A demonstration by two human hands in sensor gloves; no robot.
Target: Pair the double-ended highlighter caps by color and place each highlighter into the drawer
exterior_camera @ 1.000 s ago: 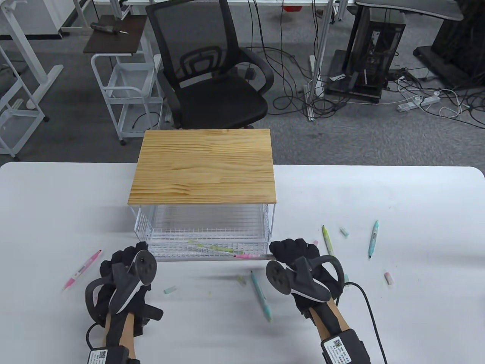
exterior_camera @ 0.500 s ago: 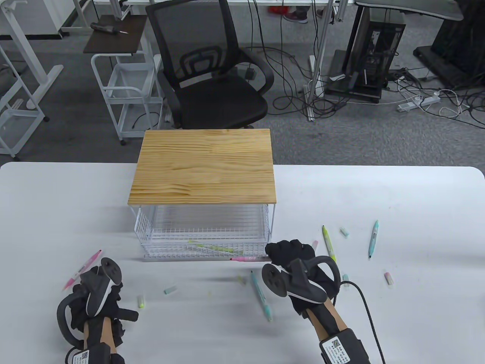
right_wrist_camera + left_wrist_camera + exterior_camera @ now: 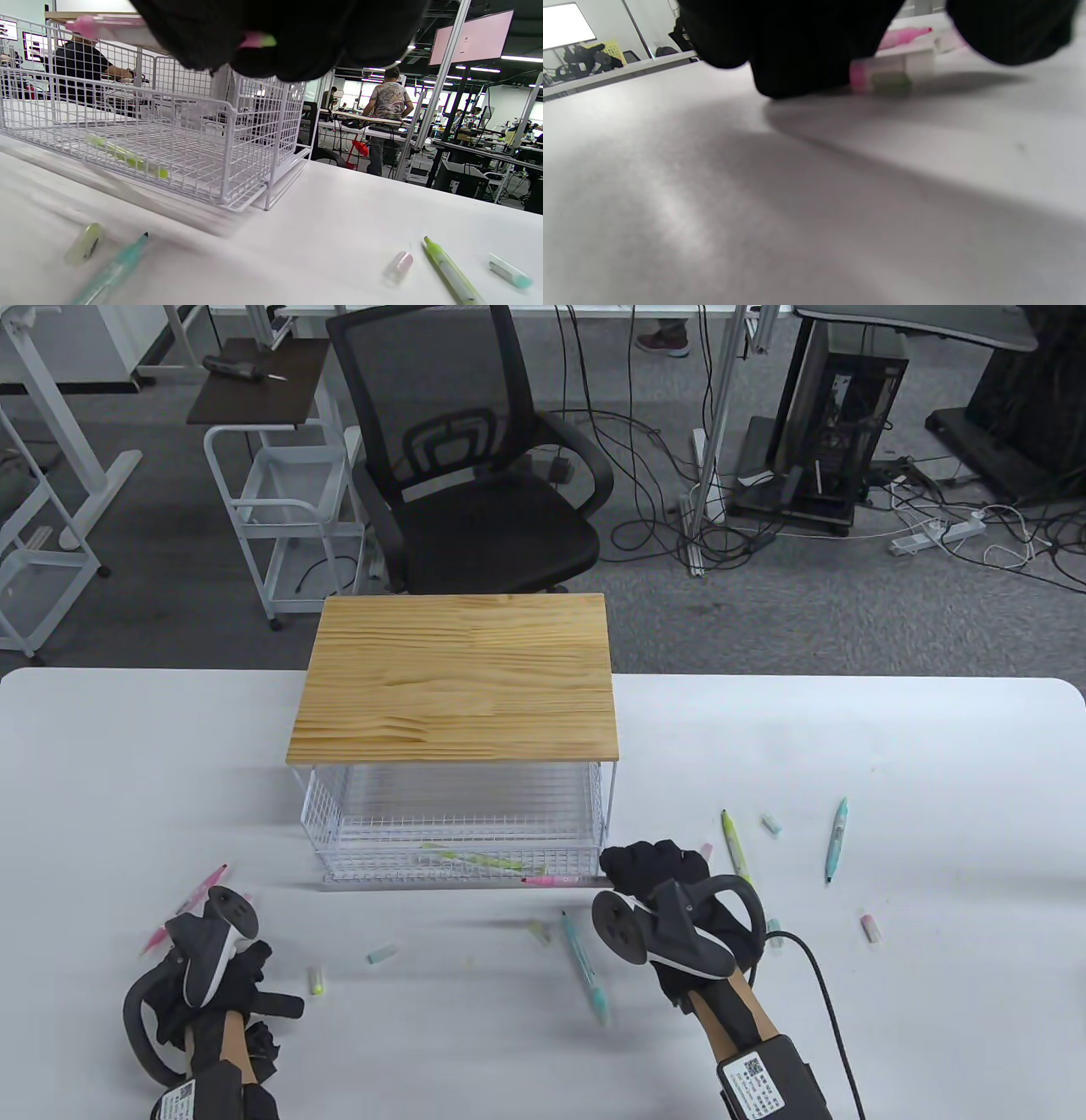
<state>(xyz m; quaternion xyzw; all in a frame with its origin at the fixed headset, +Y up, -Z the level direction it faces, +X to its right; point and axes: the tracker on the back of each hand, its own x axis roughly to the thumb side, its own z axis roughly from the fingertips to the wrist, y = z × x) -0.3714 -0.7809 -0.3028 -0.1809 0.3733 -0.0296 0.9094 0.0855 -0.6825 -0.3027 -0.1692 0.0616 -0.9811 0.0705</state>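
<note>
My right hand (image 3: pixel 618 875) grips a pink highlighter (image 3: pixel 556 881) level at the front rim of the white wire drawer (image 3: pixel 458 875). In the right wrist view its pink barrel (image 3: pixel 106 26) sticks out left of my fingers. One yellow-green highlighter (image 3: pixel 485 862) lies inside the drawer. My left hand (image 3: pixel 174 976) is low at the table's front left, fingers down beside a second pink highlighter (image 3: pixel 193 896). In the left wrist view a fingertip (image 3: pixel 797 76) touches the table against that highlighter (image 3: pixel 891 72), with no grip showing.
A wooden top (image 3: pixel 458 678) covers the drawer frame. A teal highlighter (image 3: pixel 584 967), a yellow-green one (image 3: pixel 734 844) and another teal one (image 3: pixel 836 840) lie on the white table (image 3: pixel 933 780). Loose caps: teal (image 3: pixel 382 954), yellow (image 3: pixel 316 980), pink (image 3: pixel 870 927).
My left hand has left the drawer's front left corner and dropped down-left to the pink highlighter; a yellow cap now shows where it passed. My right hand has barely shifted.
</note>
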